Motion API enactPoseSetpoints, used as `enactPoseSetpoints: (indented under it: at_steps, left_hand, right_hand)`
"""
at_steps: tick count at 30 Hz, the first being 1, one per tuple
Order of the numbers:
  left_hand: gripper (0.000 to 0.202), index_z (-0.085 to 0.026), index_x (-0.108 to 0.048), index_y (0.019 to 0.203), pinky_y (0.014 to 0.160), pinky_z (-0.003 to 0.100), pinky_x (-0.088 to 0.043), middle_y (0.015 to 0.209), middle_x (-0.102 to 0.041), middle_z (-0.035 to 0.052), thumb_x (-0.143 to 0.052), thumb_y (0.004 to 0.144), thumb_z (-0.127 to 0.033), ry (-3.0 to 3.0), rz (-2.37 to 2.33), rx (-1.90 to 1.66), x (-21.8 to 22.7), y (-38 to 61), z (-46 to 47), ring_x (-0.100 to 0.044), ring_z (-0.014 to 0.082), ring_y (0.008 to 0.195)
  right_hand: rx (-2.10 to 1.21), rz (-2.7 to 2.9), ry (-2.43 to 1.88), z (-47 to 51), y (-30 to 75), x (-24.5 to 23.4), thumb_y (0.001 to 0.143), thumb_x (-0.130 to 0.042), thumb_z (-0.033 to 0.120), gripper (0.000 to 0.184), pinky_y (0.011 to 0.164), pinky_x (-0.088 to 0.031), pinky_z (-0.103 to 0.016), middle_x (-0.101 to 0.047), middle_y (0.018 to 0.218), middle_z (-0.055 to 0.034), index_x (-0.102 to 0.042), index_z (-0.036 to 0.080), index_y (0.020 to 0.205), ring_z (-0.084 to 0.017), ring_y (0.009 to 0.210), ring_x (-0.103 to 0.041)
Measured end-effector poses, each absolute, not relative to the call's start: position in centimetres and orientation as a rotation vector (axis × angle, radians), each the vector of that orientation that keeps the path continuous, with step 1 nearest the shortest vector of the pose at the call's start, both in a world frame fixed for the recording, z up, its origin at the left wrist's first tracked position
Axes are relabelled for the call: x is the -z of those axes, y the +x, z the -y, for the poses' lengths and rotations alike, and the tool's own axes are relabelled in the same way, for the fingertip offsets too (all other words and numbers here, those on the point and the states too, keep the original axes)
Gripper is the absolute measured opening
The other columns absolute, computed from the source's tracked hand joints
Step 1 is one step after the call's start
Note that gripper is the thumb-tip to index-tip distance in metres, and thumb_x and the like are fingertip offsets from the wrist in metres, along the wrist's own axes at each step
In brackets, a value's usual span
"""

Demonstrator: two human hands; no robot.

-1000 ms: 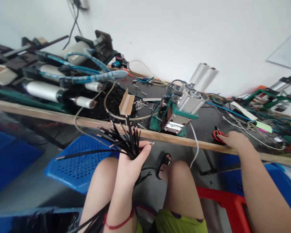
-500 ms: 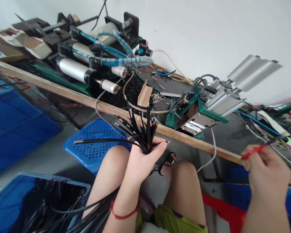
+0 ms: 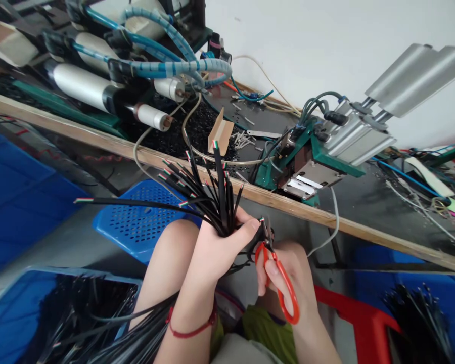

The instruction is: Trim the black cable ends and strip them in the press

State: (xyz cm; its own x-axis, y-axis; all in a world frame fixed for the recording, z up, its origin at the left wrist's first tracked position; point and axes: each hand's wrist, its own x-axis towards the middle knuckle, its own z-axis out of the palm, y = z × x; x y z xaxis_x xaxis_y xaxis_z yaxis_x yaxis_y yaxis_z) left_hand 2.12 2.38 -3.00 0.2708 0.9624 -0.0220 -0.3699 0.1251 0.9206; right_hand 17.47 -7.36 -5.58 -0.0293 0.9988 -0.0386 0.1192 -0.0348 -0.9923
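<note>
My left hand (image 3: 227, 242) is closed around a bundle of black cables (image 3: 216, 202) whose cut ends show red, white and green wires. One cable end pokes out by the left thumb tip, and a longer one sticks out far to the left. My right hand (image 3: 278, 278) holds red-handled scissors (image 3: 284, 283), with fingers in the handle loops. The scissor blades point up beside that cable end at the thumb; whether they touch it I cannot tell. The rest of the cables runs down past my left forearm.
A wood-edged bench (image 3: 280, 205) crosses ahead, carrying a green press with silver cylinders (image 3: 349, 131) and a larger pneumatic machine (image 3: 83, 88). Blue bins of black cables (image 3: 72, 313) stand at lower left and right. A blue stool (image 3: 136, 215) and a red stool (image 3: 360, 318) are near my legs.
My right hand has come from the bench at far right to beside my left hand, now with the red scissors clearly visible in it. The left hand keeps hold of the cables.
</note>
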Motion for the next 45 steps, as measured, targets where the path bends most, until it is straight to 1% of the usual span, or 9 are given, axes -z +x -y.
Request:
enactPoseSetpoints:
  at_steps: [6, 13, 19, 28, 34, 37, 40, 42, 45]
  left_hand:
    - [0.025, -0.021, -0.064, 0.065, 0.041, 0.022, -0.019, 0.047, -0.041, -0.0103, -0.084, 0.079, -0.028, 0.997, -0.799, -1.070, 2.8, 1.8, -2.4, -0.029, 0.0049, 0.041]
    - [0.022, -0.021, -0.065, 0.065, 0.044, 0.022, -0.031, 0.049, -0.043, -0.0100, -0.081, 0.079, -0.025, 0.993, -0.762, -1.054, 2.3, 2.1, -2.3, -0.031, 0.0056, 0.044]
    - [0.023, -0.021, -0.064, 0.063, 0.046, 0.021, -0.037, 0.050, -0.053, -0.0068, -0.079, 0.080, -0.023, 1.025, -0.753, -1.050, 2.2, 2.2, -2.4, -0.044, 0.0075, 0.045]
    - [0.023, -0.021, -0.067, 0.063, 0.046, 0.022, -0.043, 0.052, -0.061, -0.0036, -0.079, 0.082, -0.022, 1.017, -0.739, -1.049, 2.1, 2.2, -2.2, -0.056, 0.0109, 0.045]
    - [0.023, -0.021, -0.067, 0.064, 0.048, 0.023, -0.048, 0.055, -0.063, -0.0022, -0.082, 0.080, -0.025, 1.012, -0.769, -1.052, 2.1, 2.2, -2.2, -0.059, 0.0126, 0.049]
    - [0.023, -0.020, -0.066, 0.063, 0.049, 0.022, -0.046, 0.055, -0.062, -0.0027, -0.083, 0.079, -0.024, 1.008, -0.766, -1.054, 2.2, 2.1, -2.2, -0.057, 0.0111, 0.050]
    - [0.025, -0.020, -0.067, 0.063, 0.049, 0.020, -0.041, 0.053, -0.054, -0.0055, -0.084, 0.081, -0.023, 1.020, -0.755, -1.054, 2.5, 2.1, -2.2, -0.046, 0.0075, 0.048]
    - [0.026, -0.020, -0.068, 0.064, 0.047, 0.021, -0.038, 0.050, -0.047, -0.0083, -0.086, 0.082, -0.024, 1.003, -0.751, -1.063, 2.7, 2.1, -2.3, -0.037, 0.0057, 0.045]
    - [0.024, -0.019, -0.074, 0.069, 0.046, 0.022, -0.034, 0.048, -0.041, -0.0105, -0.090, 0.084, -0.027, 0.938, -0.724, -1.090, 3.0, 2.1, -2.3, -0.028, 0.0046, 0.042]
  right_hand:
    - [-1.255, 1.244, -1.307, 7.7, 17.5, 6.2, 0.107, -0.062, 0.082, 0.079, 0.054, -0.025, -0.030, -0.055, 0.053, -0.0012, -0.064, 0.019, 0.059, -0.012, 0.051, -0.045]
    - [-1.178, 1.239, -1.302, 7.6, 17.1, 6.0, 0.110, -0.061, 0.078, 0.078, 0.052, -0.028, -0.029, -0.057, 0.053, -0.0013, -0.064, 0.019, 0.059, -0.012, 0.051, -0.048]
    - [-1.016, 1.324, -1.335, 7.0, 17.1, 4.5, 0.108, -0.066, 0.078, 0.081, 0.048, -0.032, -0.026, -0.052, 0.048, -0.0007, -0.065, 0.019, 0.052, -0.011, 0.047, -0.051]
    - [-1.062, 1.330, -1.393, 7.4, 17.7, 5.6, 0.110, -0.061, 0.079, 0.083, 0.046, -0.028, -0.027, -0.057, 0.045, -0.0026, -0.062, 0.019, 0.052, -0.011, 0.043, -0.048]
    - [-1.188, 1.279, -1.443, 7.9, 18.5, 6.0, 0.108, -0.059, 0.083, 0.082, 0.046, -0.027, -0.027, -0.054, 0.047, -0.0020, -0.059, 0.021, 0.056, -0.013, 0.045, -0.053]
    - [-1.215, 1.284, -1.441, 7.9, 18.4, 5.9, 0.108, -0.059, 0.083, 0.081, 0.046, -0.027, -0.027, -0.058, 0.046, -0.0031, -0.058, 0.021, 0.056, -0.012, 0.043, -0.051]
    - [-1.154, 1.297, -1.444, 8.3, 18.8, 5.8, 0.107, -0.066, 0.081, 0.079, 0.043, -0.028, -0.027, -0.058, 0.045, -0.0033, -0.059, 0.021, 0.055, -0.013, 0.039, -0.052]
    - [-0.949, 1.248, -1.483, 8.8, 20.5, 5.5, 0.102, -0.073, 0.080, 0.075, 0.041, -0.028, -0.029, -0.058, 0.045, -0.0033, -0.065, 0.022, 0.055, -0.014, 0.038, -0.052]
    - [-0.421, 1.014, -1.653, 9.4, 26.4, 4.2, 0.098, -0.082, 0.076, 0.063, 0.045, -0.033, -0.034, -0.061, 0.051, -0.0058, -0.076, 0.023, 0.064, -0.017, 0.043, -0.052]
